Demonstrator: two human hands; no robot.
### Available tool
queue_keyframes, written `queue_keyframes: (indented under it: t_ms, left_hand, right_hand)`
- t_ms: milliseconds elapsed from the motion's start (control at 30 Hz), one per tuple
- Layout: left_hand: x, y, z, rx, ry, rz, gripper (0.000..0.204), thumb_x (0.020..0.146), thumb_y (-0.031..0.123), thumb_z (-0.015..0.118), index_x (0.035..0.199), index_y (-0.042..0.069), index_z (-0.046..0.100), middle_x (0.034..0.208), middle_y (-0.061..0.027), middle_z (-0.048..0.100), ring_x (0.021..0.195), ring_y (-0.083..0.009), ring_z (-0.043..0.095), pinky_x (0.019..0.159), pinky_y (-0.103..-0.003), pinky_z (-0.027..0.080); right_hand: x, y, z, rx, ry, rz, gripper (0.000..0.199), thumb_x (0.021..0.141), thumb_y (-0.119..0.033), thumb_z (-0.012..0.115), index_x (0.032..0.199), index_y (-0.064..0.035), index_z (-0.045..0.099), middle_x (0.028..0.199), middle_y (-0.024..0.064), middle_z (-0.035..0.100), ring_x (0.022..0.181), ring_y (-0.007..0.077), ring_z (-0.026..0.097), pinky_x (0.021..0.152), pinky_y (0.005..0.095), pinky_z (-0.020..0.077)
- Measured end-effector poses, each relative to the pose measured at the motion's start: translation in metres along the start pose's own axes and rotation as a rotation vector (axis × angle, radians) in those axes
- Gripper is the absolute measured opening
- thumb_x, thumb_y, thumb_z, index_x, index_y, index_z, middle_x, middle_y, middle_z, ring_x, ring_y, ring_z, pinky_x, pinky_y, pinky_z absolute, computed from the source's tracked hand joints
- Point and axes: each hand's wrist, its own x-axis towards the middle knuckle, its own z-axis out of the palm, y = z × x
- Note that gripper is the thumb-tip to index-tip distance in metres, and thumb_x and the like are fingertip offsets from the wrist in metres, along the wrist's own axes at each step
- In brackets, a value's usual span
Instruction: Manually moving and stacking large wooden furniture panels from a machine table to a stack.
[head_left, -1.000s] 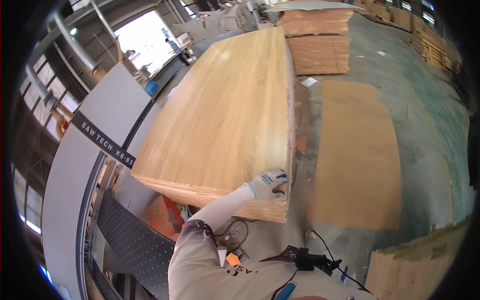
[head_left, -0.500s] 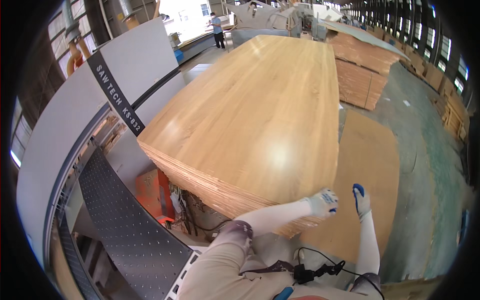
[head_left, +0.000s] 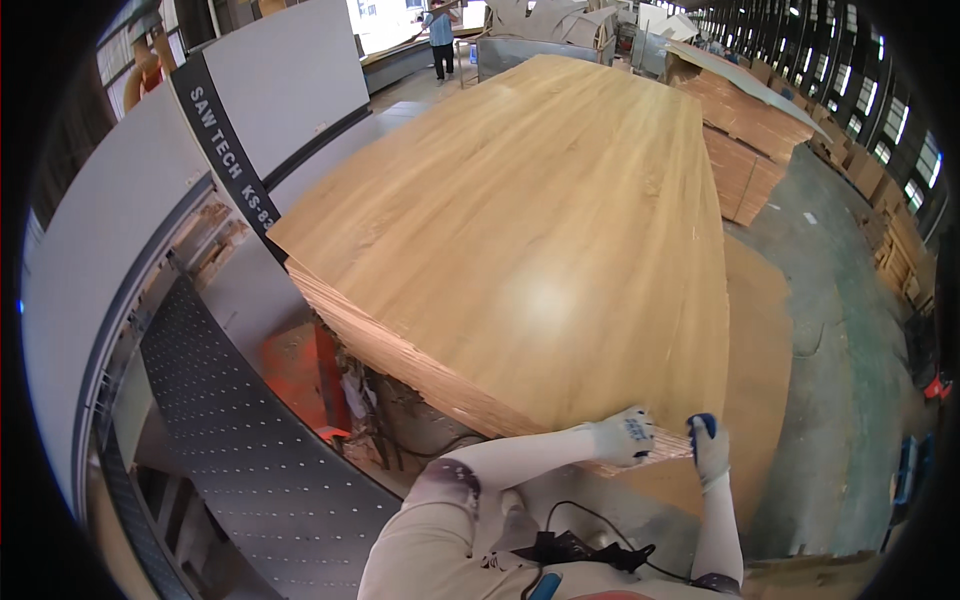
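A large wood-grain board [head_left: 520, 240] lies on top of a tall stack of thin boards [head_left: 420, 360] in front of me. My left hand [head_left: 626, 437], in a white and blue work glove, is closed at the board's near edge, close to the right corner; its fingertips are partly hidden. At that corner my right hand [head_left: 708, 450], gloved the same way, curls its blue-coated fingers round the edge. Both hands are near each other. How many sheets they grip is hard to make out.
A brown sheet [head_left: 755, 350] lies low to the right of the stack. On the left stands a machine with a black studded table [head_left: 250, 430] and an orange part [head_left: 300, 370] beside it. Another board stack [head_left: 745, 150] is behind, and a person [head_left: 441, 40] stands far off.
My right hand has come left and down onto the board's corner, from above the brown sheet. My left hand has slid slightly left along the near edge. The whole view has shifted.
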Motion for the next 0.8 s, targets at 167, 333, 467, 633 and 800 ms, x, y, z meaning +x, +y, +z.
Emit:
queue_keyframes:
  t_ms: [167, 333, 467, 633, 800]
  left_hand:
    - [-0.121, 0.023, -0.014, -0.685, 0.302, -0.361, 0.038, 0.090, 0.040, 0.062, 0.079, 0.004, 0.063, 0.088, -0.0117, 0.065, 0.089, -0.0277, 0.060, 0.088, -0.040, 0.045]
    - [-0.169, 0.062, 0.026, -1.404, 0.876, -1.076, 0.045, 0.098, 0.046, 0.054, 0.078, 0.007, 0.062, 0.070, -0.0055, 0.059, 0.061, -0.0179, 0.058, 0.060, -0.030, 0.049]
    - [-0.144, 0.043, 0.065, -2.030, 0.950, -1.132, 0.035, 0.096, 0.047, 0.056, 0.084, 0.015, 0.063, 0.068, -0.0013, 0.059, 0.050, -0.0168, 0.054, 0.042, -0.029, 0.040]
    - [-0.106, 0.031, 0.046, -1.629, 1.121, -1.038, 0.025, 0.095, 0.045, 0.058, 0.100, 0.021, 0.063, 0.072, 0.0033, 0.060, 0.053, -0.0099, 0.052, 0.043, -0.023, 0.038]
    - [-0.100, 0.067, 0.014, -1.598, 1.176, -0.776, 0.027, 0.093, 0.039, 0.063, 0.101, 0.013, 0.065, 0.077, -0.0014, 0.064, 0.058, -0.0105, 0.057, 0.048, -0.023, 0.041]
  right_hand:
    - [-0.034, -0.024, 0.104, 0.479, -0.767, 0.318, 0.052, 0.102, -0.050, 0.038, 0.107, -0.0032, 0.060, 0.087, 0.0081, 0.065, 0.076, 0.0173, 0.066, 0.066, 0.0308, 0.0547]
    - [-0.021, -0.002, 0.188, 0.895, -0.489, 0.440, 0.050, 0.100, -0.043, 0.048, 0.120, 0.0018, 0.058, 0.106, 0.0099, 0.068, 0.090, 0.0195, 0.067, 0.077, 0.0341, 0.0558]
    - [-0.017, 0.009, 0.209, 0.935, -0.524, 0.201, 0.047, 0.097, -0.037, 0.055, 0.122, 0.0028, 0.057, 0.113, 0.0102, 0.067, 0.097, 0.0194, 0.067, 0.079, 0.0347, 0.0562]
    - [-0.012, -0.032, 0.186, 0.977, -0.589, 0.177, 0.040, 0.094, -0.036, 0.062, 0.115, -0.0020, 0.062, 0.104, 0.0060, 0.068, 0.090, 0.0154, 0.066, 0.074, 0.0310, 0.0553]
    - [-0.027, -0.069, 0.141, 0.939, -0.610, 0.084, 0.037, 0.093, -0.040, 0.062, 0.109, -0.0065, 0.064, 0.093, 0.0017, 0.068, 0.078, 0.0114, 0.066, 0.066, 0.0255, 0.0532]
